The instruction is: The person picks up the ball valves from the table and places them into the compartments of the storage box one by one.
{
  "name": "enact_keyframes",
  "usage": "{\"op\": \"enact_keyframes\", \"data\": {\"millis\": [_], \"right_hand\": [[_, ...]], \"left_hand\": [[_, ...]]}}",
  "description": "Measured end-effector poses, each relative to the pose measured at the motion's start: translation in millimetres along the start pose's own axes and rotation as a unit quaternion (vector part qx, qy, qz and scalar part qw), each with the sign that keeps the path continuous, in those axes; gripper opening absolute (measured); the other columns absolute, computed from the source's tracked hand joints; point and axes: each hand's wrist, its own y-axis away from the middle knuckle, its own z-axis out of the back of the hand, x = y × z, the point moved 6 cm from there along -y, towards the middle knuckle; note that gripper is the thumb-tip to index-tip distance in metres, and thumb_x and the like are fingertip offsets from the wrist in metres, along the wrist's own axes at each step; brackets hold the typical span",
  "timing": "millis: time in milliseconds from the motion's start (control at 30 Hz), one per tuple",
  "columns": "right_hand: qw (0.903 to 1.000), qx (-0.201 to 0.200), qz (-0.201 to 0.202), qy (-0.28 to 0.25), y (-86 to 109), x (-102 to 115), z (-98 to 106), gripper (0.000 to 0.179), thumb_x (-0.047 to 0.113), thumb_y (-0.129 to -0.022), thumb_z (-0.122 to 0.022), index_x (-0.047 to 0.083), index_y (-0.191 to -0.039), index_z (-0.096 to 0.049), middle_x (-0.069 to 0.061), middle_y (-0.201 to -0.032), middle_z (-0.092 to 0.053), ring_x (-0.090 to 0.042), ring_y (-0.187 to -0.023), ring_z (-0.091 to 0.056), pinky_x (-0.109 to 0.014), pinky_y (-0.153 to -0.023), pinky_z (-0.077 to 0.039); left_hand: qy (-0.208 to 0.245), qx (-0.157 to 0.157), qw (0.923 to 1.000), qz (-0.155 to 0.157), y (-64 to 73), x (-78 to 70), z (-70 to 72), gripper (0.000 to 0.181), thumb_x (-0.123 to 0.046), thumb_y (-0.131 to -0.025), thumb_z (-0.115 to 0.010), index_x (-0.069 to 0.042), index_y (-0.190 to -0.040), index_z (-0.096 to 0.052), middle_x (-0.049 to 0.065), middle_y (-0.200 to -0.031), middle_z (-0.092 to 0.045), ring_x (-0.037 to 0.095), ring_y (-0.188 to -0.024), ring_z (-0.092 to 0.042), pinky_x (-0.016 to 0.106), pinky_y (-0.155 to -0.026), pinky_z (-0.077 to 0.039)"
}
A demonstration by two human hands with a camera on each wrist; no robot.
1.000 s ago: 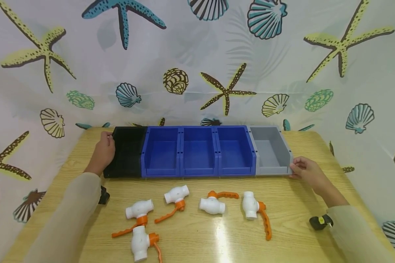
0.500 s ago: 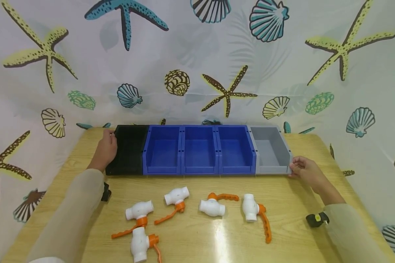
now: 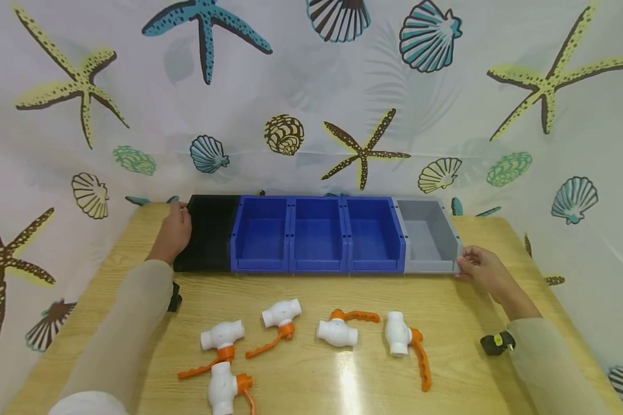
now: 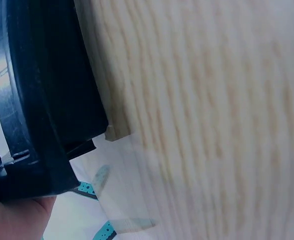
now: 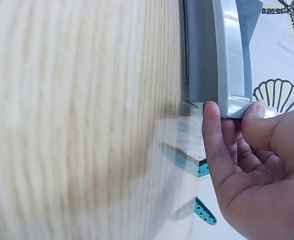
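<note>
Head: left hand [image 3: 174,233] grips black bin [image 3: 207,239], right hand [image 3: 484,268] pinches gray bin [image 3: 420,241] between fingertips; likely aligning, next needs release.

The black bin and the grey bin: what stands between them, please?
The head view shows three blue bins side by side between the black bin and the grey bin.

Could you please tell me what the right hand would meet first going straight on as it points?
The right hand would meet the grey bin at once; its fingertips seem to touch that bin's near outer corner.
</note>
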Motion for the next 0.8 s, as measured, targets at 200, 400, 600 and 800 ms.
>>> {"op": "enact_keyframes", "data": {"millis": [200, 400, 600, 800], "right_hand": [[1.0, -0.001, -0.004, -0.001, -1.1, -9.3, -4.1, 0.025, 0.003, -0.097, -0.044, -0.015, -0.113, -0.041, -0.016, -0.095, -0.051, -0.008, -0.078, -0.058, -0.03, -0.073, -0.052], [1.0, -0.005, 0.0, -0.007, -9.3, -10.4, -6.0, 0.023, 0.004, -0.097, -0.044, -0.014, -0.11, -0.041, -0.015, -0.095, -0.051, -0.007, -0.077, -0.057, -0.031, -0.074, -0.052], [1.0, -0.003, -0.001, -0.001, -12.6, -8.9, -2.0, 0.023, 0.004, -0.097, -0.043, -0.015, -0.11, -0.041, -0.019, -0.099, -0.049, -0.008, -0.079, -0.057, -0.032, -0.075, -0.052], [1.0, -0.001, 0.002, 0.007, -21.0, -1.6, 3.5, 0.022, 0.005, -0.097, -0.043, -0.013, -0.111, -0.041, -0.016, -0.096, -0.048, -0.008, -0.078, -0.058, -0.031, -0.075, -0.051]], "left_hand": [[-0.008, 0.003, 1.0, 0.0, -1.7, 0.8, -2.8, 0.046, -0.027, -0.101, -0.011, 0.005, -0.13, -0.026, 0.034, -0.108, -0.049, 0.046, -0.103, -0.049, 0.056, -0.085, -0.036], [-0.008, 0.001, 1.0, -0.005, -9.1, 0.6, -1.3, 0.044, -0.025, -0.101, -0.012, 0.006, -0.128, -0.027, 0.035, -0.115, -0.046, 0.046, -0.105, -0.048, 0.056, -0.086, -0.036], [-0.001, 0.01, 0.9999, -0.006, -16.7, -4.5, -4.2, 0.044, -0.025, -0.101, -0.012, 0.006, -0.129, -0.026, 0.034, -0.115, -0.045, 0.045, -0.105, -0.048, 0.056, -0.087, -0.035], [-0.002, 0.0, 1.0, -0.006, -19.4, -5.5, -0.8, 0.044, -0.026, -0.101, -0.012, 0.005, -0.129, -0.025, 0.036, -0.117, -0.045, 0.046, -0.107, -0.047, 0.056, -0.088, -0.035]]}}
